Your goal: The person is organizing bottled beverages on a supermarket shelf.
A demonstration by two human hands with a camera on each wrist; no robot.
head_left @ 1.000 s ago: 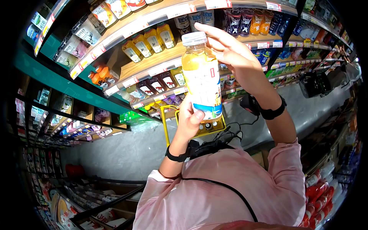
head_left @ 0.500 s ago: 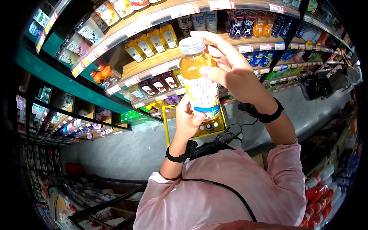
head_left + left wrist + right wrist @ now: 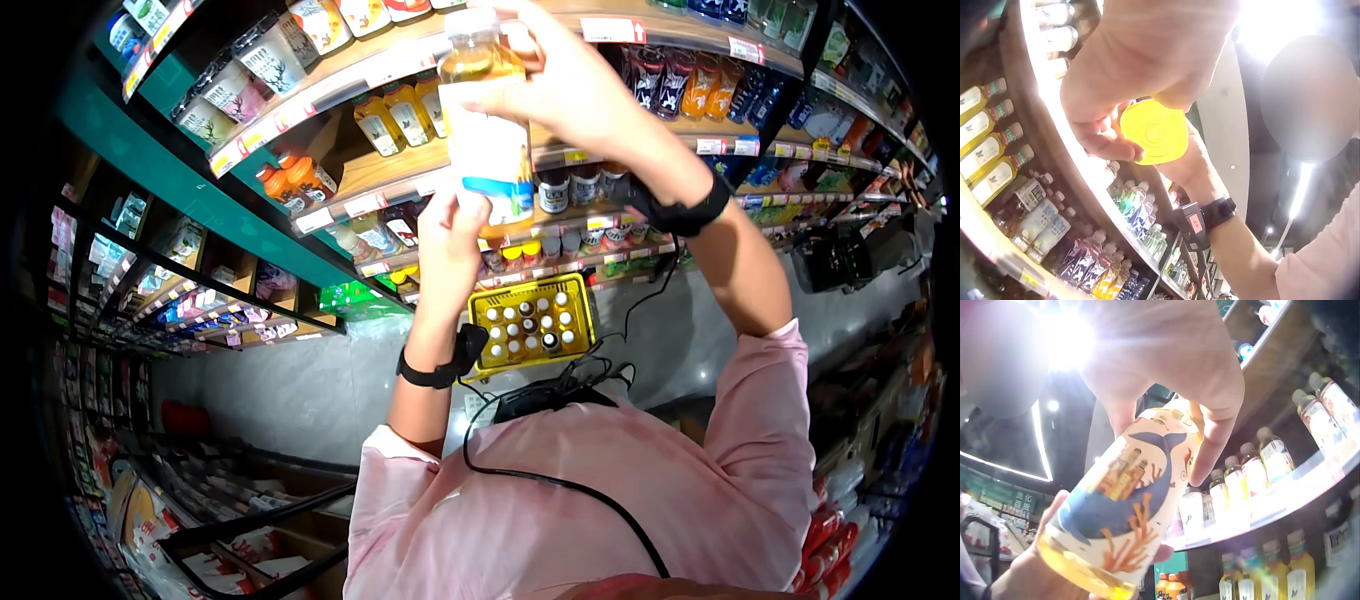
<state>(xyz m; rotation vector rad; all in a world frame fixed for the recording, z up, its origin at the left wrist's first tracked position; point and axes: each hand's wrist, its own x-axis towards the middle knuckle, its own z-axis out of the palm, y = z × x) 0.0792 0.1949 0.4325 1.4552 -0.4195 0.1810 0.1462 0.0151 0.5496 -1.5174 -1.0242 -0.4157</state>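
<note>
A clear bottle of yellow drink [image 3: 490, 150] stands nearly upright between my two hands in the head view, in front of the shelves. My left hand [image 3: 450, 245] grips it low, thumb across the lower front. Up by the cap, my right hand [image 3: 570, 85] holds the neck and shoulder between thumb and fingers. The right wrist view shows the label [image 3: 1129, 487], with a blue whale and orange coral. From below, in the left wrist view, the yellow bottle base [image 3: 1155, 132] shows beside the left fingers [image 3: 1110, 145]; the cap is hidden there.
Below the hands, a yellow basket [image 3: 530, 282] holds several capped bottles. Drink shelves [image 3: 570, 125] curve across the front, with yellow bottles [image 3: 405, 115] at the left and dark and orange drinks [image 3: 705, 85] at the right. A black cable [image 3: 590, 490] runs over the pink shirt.
The right thumb has come round onto the bottle's upper part. Both hands have carried the bottle up and forward towards the shelves, and the basket below has come into fuller view.
</note>
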